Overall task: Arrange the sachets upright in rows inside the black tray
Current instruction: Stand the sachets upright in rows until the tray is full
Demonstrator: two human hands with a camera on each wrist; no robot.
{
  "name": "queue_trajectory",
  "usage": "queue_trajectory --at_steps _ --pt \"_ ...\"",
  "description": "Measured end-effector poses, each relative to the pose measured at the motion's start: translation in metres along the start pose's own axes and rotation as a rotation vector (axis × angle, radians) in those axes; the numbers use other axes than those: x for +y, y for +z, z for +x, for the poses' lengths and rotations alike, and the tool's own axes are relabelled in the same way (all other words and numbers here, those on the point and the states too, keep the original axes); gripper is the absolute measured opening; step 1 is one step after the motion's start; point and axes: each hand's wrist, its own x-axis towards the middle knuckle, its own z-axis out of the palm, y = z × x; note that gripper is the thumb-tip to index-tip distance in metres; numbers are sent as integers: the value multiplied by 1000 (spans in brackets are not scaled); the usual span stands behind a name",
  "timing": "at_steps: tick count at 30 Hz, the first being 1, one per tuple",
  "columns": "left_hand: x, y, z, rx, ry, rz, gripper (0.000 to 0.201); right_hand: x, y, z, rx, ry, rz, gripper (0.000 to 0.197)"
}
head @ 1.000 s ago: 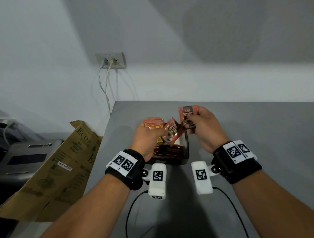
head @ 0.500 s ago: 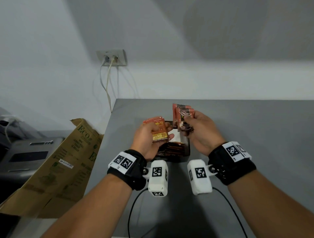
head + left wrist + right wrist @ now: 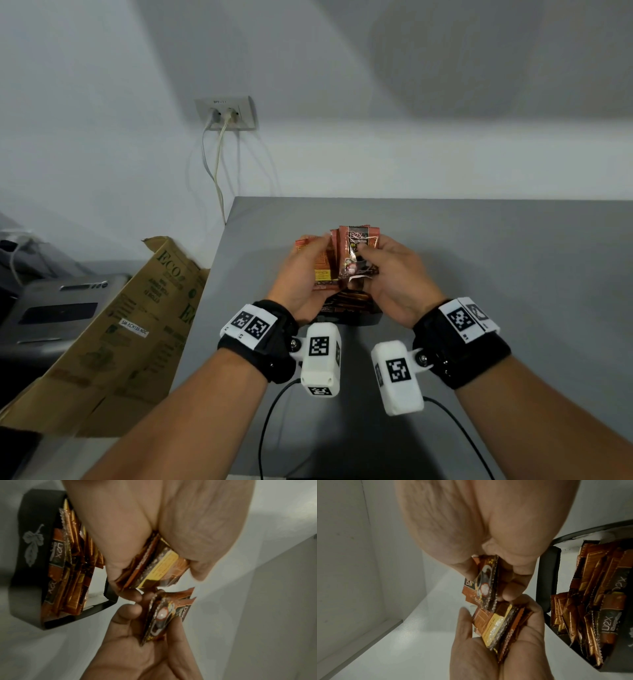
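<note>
Above one black tray [image 3: 371, 318], two hands [image 3: 303, 274] [image 3: 394, 274] grip sachets [image 3: 358, 253].

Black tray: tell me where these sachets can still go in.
Free: the white floor strip of the black tray between its standing sachets and the wall at the gap. Crowded: the logo-wall side. Left hand and right hand hold sachets above it.

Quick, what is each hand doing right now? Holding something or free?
Left hand: fingers curled round a stack of sachets.
Right hand: fingers pinching a couple of sachets, above the black tray.
</note>
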Motion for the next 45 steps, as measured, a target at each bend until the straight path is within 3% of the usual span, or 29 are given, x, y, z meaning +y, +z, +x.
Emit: queue_trajectory --at_steps 3,8,16,19,22,26,28,30,33,35,38,42,45 --pt "3 -2 -1 -78 -78 -49 64 -3 1 -2 -2 5 1 23" --pt "2 -5 1 -40 -33 -132 38 -7 1 -3 -10 10 16 23" --pt "-2 -8 6 -23 -69 -222 45 -14 -4 -7 -44 -21 109 22" --pt "-2 -9 6 65 -72 -225 33 -13 -8 -6 -35 -17 59 19" --pt "-3 -5 3 111 -20 -149 20 -13 -9 -6 -17 -4 73 19" --pt "-3 -2 7 159 98 113 22 -9 -8 -2 8 -2 -38 23" --pt "-4 0 8 167 138 164 34 -7 -5 1 38 12 -119 21" --pt "-2 4 5 139 166 176 31 -5 -2 4 76 0 -172 18" --pt "3 5 1 85 87 87 14 -7 -2 10 128 -54 -235 18" --pt "7 1 0 89 7 -6 16 -12 -6 12 108 -53 -189 22" --pt "9 -3 0 107 29 62 12 -17 -12 10 44 -6 -30 28" --pt "3 -6 4 108 78 144 30 -13 -7 4 -37 19 42 31" --pt "4 0 -2 31 -1 109 39 -5 0 2 -39 29 22 30"
